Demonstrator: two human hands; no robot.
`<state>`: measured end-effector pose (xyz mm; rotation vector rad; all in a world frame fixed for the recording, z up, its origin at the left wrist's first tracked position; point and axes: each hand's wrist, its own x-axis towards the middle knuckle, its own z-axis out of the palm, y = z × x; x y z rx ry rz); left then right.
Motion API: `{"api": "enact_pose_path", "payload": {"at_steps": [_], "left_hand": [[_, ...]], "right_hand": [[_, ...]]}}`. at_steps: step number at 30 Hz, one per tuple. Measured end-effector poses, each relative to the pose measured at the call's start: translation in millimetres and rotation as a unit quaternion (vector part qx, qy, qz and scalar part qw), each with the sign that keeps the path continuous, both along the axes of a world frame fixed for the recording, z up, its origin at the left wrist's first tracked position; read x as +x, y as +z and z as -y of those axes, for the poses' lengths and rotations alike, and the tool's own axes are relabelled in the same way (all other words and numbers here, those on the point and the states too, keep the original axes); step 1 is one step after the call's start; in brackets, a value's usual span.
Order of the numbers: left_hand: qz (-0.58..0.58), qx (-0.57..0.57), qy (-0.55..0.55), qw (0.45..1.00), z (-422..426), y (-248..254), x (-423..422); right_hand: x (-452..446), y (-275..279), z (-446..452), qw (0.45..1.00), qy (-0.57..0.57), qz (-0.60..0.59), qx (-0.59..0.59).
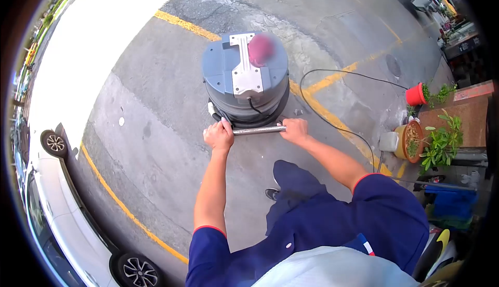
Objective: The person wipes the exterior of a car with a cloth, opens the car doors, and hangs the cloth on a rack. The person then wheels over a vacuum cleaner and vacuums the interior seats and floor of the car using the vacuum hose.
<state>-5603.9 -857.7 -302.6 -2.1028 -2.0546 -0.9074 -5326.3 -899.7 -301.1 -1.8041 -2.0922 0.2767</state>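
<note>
Metal bar [259, 130], centre frame, sits clamped in left hand [219, 134] and right hand [295, 130], the best hold; the blue-grey machine [246, 79] above looks heavy.

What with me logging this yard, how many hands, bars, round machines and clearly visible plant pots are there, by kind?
Hands: 2 (left hand, right hand)
Metal bar: 1
Round grey-blue machine: 1
Clearly visible plant pots: 2 (red pot, brown pot)
Total: 6
</note>
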Motion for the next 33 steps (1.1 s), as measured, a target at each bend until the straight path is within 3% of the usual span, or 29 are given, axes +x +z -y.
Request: {"api": "enact_pose_path", "payload": {"at_steps": [6, 8, 10, 16, 21, 26, 28, 30, 33], "left_hand": [[0.005, 0.003, -0.078, 0.997, -124, -14, -20], [-0.016, -0.061, -0.168, 0.984, -167, -3, -31], [-0.03, -0.112, -0.192, 0.975, -211, -5, -12], [0.012, -0.033, -0.285, 0.958, -313, 0, 28], [-0.009, -0.07, -0.353, 0.933, -428, -10, 17], [-0.014, -0.018, -0.379, 0.925, -561, -10, 92], [0.007, -0.047, -0.416, 0.908, -607, 1, 127], [0.013, -0.022, -0.427, 0.904, -633, -16, 167], [0.039, 0.015, -0.459, 0.888, -666, -23, 191]], "right_hand": [[-23, -11, -76, 0.995, -0.066, -0.008, 0.075], [-27, -16, -109, 0.988, -0.101, -0.011, 0.113], [-7, -14, -140, 0.99, -0.116, -0.02, 0.076], [22, -16, -216, 0.979, -0.186, -0.026, 0.084], [-12, -25, -291, 0.961, -0.239, -0.004, 0.143], [44, -27, -401, 0.938, -0.317, 0.03, 0.14], [72, -21, -440, 0.923, -0.356, 0.064, 0.135], [107, -19, -461, 0.922, -0.373, 0.081, 0.059], [135, -46, -490, 0.918, -0.375, 0.092, 0.086]]}}
